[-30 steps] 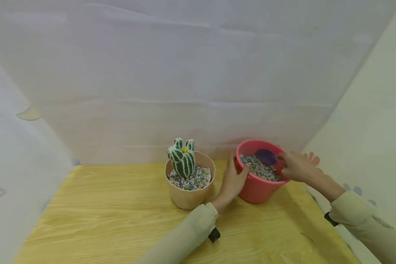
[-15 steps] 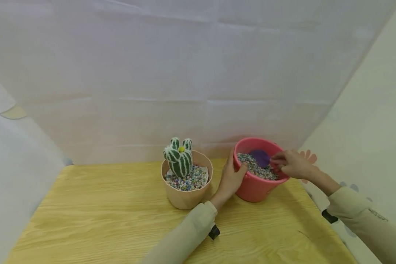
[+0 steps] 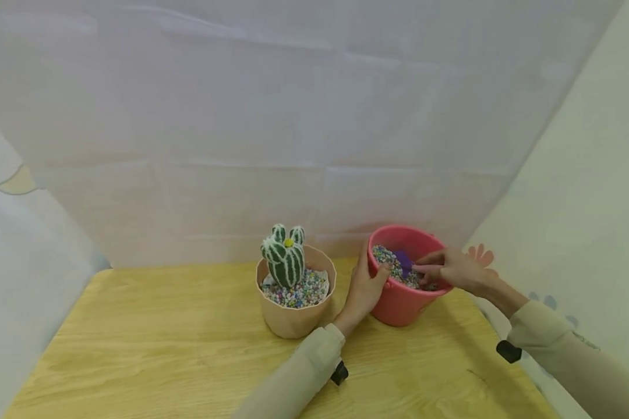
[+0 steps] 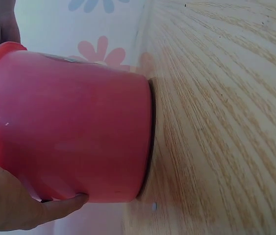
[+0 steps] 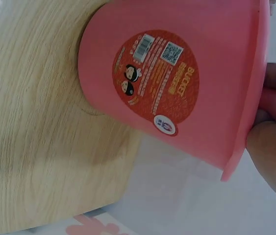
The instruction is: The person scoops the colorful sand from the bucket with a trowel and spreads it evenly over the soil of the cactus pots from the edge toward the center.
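Scoop [image 3: 403,263] seemingly under right grip [image 3: 448,271]

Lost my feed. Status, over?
Left hand grips pink bucket. Right hand holds purple scoop in pebbles. Cactus pot beside, clear.

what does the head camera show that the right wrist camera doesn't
Only the head view shows the cactus pot, the gravel and purple scoop inside the bucket, and the left hand gripping its rim. Only the right wrist view shows the round printed label on the bucket's side. Both show the pink bucket, the right hand and the wooden table.
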`<action>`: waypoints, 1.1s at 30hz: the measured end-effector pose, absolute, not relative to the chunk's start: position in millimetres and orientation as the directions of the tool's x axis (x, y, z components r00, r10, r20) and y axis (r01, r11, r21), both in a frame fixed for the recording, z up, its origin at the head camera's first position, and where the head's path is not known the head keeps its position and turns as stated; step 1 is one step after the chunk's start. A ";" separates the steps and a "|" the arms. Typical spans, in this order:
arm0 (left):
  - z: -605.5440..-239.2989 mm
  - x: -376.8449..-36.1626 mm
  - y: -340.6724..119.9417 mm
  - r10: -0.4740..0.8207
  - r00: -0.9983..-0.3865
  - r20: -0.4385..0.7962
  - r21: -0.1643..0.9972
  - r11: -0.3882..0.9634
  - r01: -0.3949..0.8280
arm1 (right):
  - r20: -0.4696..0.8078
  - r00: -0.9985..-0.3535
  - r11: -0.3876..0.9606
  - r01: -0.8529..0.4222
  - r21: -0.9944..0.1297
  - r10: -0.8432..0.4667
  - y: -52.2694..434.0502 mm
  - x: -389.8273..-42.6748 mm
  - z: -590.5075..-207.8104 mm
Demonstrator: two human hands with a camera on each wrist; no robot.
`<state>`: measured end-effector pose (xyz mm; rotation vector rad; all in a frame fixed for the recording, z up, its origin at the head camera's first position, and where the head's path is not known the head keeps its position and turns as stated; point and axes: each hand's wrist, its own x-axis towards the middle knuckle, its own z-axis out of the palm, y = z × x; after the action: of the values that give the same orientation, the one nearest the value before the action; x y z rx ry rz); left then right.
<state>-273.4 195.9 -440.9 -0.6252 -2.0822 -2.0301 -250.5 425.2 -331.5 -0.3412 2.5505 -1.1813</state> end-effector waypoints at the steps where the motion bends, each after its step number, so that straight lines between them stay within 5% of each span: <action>1: -441.0 -273.4 195.8 0.178 -0.899 0.400 0.914 -0.012 0.405 | -0.181 -0.922 0.628 -0.082 -0.774 -0.343 424.6 -249.7 -330.8; 12: -443.6 -268.2 193.9 0.194 -0.883 0.427 0.903 -0.032 0.429 | -0.156 -0.873 0.522 -0.126 -0.843 -0.462 444.7 -244.1 -332.7; 21: -439.2 -270.1 194.5 0.187 -0.888 0.420 0.903 0.010 0.429 | -0.211 -0.857 0.249 0.100 -0.963 -0.471 452.0 -249.2 -331.6; 33: -423.2 -236.3 166.2 0.203 -0.901 0.383 0.897 0.153 0.416 | -0.195 -0.843 0.007 0.221 -0.975 -0.501 453.4 -241.2 -331.6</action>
<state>-236.3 166.2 -423.2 -0.6113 -2.2483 -1.8410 -241.2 453.4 -331.6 -0.2874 1.7909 -1.8874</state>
